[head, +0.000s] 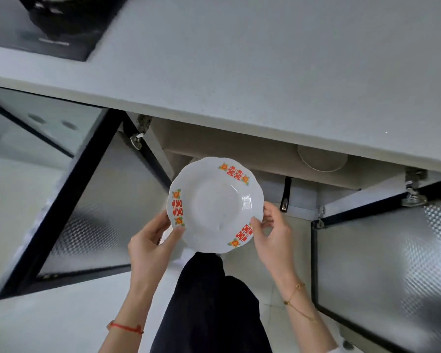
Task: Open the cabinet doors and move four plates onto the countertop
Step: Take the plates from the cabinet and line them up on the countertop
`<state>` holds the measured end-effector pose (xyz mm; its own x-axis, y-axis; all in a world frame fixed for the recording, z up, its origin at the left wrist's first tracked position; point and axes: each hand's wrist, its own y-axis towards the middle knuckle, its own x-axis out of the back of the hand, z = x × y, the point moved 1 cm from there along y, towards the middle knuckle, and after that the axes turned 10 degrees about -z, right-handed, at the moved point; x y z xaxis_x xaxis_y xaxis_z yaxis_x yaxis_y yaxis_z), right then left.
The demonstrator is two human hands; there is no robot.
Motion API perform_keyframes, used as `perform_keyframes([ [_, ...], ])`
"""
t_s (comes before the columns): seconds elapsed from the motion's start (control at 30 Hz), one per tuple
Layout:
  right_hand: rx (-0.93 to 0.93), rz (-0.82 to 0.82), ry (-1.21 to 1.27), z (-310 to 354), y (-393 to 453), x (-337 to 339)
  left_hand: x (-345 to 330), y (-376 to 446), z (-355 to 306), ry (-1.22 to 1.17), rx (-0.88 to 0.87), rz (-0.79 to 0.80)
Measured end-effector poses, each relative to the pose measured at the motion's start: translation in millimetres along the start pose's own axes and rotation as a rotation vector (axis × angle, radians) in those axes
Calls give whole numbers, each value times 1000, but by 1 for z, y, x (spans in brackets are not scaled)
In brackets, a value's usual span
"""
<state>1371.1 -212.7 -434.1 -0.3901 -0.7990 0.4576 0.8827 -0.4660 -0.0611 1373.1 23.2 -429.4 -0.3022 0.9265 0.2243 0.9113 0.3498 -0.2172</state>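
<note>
A white scalloped plate [214,203] with red and orange rim prints hangs in the air in front of the open cabinet, below the countertop [239,59] edge. My left hand [152,244] pinches its lower left rim, thumb on top. My right hand [275,231] pinches the lower right rim. Both cabinet doors stand open: the left door [87,212] and the right door [382,258], each frosted glass in a black frame. Inside on the shelf, another pale plate [321,159] shows partly under the counter edge.
A black gas hob [49,26] sits at the counter's far left. Dark trouser legs [211,301] stand right under the plate. Door hinges [413,192] jut from the cabinet sides. The floor is pale tile.
</note>
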Motion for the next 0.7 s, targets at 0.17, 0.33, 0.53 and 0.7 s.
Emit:
perform_keyframes([
  [0.17,43,-7,-32,77,-28,55,30,-44,-84,-40,-40,6],
  [0.33,117,-79,2,148,-44,111,46,-74,-167,-21,-105,29],
  [0.53,120,-127,73,197,-49,164,45,-99,-239,10,-213,95],
  [0.7,107,-155,60,213,-37,190,30,-100,-272,2,-234,149],
])
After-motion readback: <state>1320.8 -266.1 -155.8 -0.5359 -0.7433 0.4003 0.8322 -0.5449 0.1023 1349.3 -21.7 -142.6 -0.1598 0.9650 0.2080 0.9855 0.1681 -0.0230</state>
